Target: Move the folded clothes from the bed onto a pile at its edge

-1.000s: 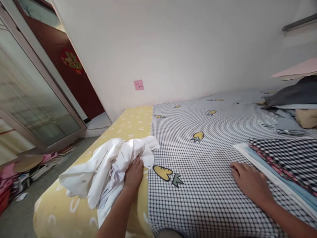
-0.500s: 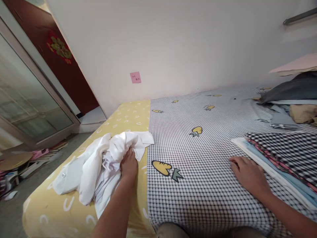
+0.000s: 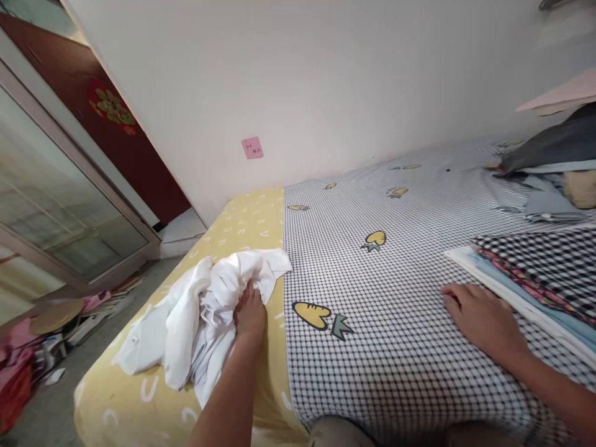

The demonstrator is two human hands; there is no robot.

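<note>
A crumpled white shirt (image 3: pixel 186 323) lies on the yellow part of the bed, with a button showing near its left end. My left hand (image 3: pixel 250 310) is closed on the shirt's right side, and the fingertips are partly lost in the folds. My right hand (image 3: pixel 484 320) rests palm down on the black-and-white checked sheet (image 3: pixel 395 360), holding nothing, its fingers slightly bent. Just beyond it is a stack of folded cloth (image 3: pixel 535 279), with white, light blue, floral and black gingham layers.
More clothes (image 3: pixel 554 180) in grey and tan are heaped at the far right, near a pink sheet-like thing (image 3: pixel 563 93). A wall with a pink note (image 3: pixel 252 148) borders the bed's far side. Items lie on the floor left of the bed, by a glass door (image 3: pixel 69 186).
The view has shifted slightly, so the bed and both hands appear a little further right. My hands keep their places on the shirt and the sheet.
</note>
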